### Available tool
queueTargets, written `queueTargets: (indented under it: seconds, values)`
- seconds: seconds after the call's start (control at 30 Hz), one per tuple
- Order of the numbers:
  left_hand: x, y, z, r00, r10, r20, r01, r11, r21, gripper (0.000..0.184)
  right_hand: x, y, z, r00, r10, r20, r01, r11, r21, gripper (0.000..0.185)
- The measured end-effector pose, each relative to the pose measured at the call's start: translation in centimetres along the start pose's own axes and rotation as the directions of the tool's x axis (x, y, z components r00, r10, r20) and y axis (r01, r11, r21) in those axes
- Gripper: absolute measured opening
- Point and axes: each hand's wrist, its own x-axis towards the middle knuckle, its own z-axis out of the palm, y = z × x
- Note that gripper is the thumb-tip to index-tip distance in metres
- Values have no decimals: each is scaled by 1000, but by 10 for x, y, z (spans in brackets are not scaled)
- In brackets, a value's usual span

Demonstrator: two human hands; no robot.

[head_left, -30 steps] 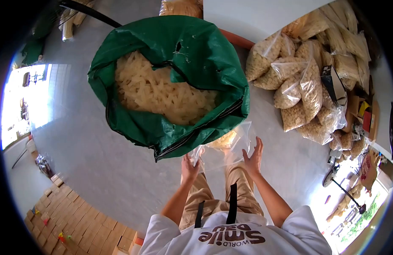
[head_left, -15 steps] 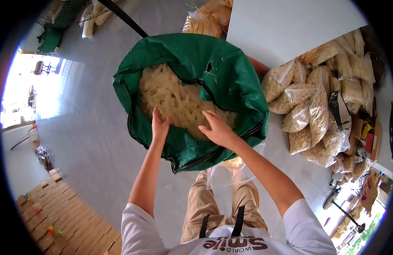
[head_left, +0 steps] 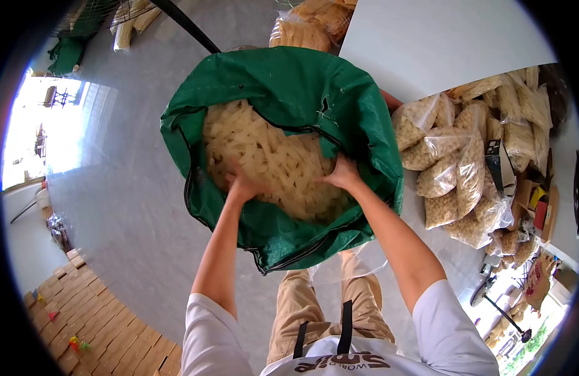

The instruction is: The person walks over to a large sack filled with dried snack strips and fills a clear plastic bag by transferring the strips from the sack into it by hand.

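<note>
A large green bag (head_left: 283, 72) with a black zip edge stands open in front of me, full of pale, flat, translucent strips (head_left: 271, 153). Inside its mouth, my left hand (head_left: 242, 183) touches the strips at the left, fingers spread and the tips partly sunk among them. My right hand (head_left: 343, 175) reaches into the right side of the heap, its fingers apart and partly buried. A clear plastic bag (head_left: 349, 266) lies below the green bag, near my legs, mostly hidden by it.
Clear bags of light-coloured pieces (head_left: 455, 163) are piled at the right, beside a white tabletop (head_left: 440, 44). Bags of orange-yellow material (head_left: 302, 31) lie behind the green bag. Brown blocks (head_left: 108, 319) cover the lower left. A dark pole (head_left: 186, 25) slants behind the bag.
Both hands have left the clear plastic bag near my legs and moved forward into the green bag. Since the last earlier view they have sunk into the strips, my right hand shifting rightward.
</note>
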Motion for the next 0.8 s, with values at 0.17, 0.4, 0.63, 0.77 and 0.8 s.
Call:
queueTargets:
  seconds: [0.17,0.4,0.63,0.77,0.8]
  values:
    - [0,-14,-1,980,197,12,-197,980,-29,144,-1,12,8,985,-136,-104,150,977,149,122]
    - [-29,-4,3,867,497,36,-484,857,-177,133,-16,8,34,989,-148,-18,138,858,495,116]
    - [-35,-2,17,839,541,-51,-540,820,-190,114,-33,-15,21,966,-179,186,-38,615,788,98]
    - [-47,4,23,810,580,-92,-587,800,-126,93,-55,-25,19,981,-192,18,145,798,586,84]
    - [-52,5,24,761,642,-92,-646,736,-202,87,-63,-30,18,980,-196,26,147,809,569,80]
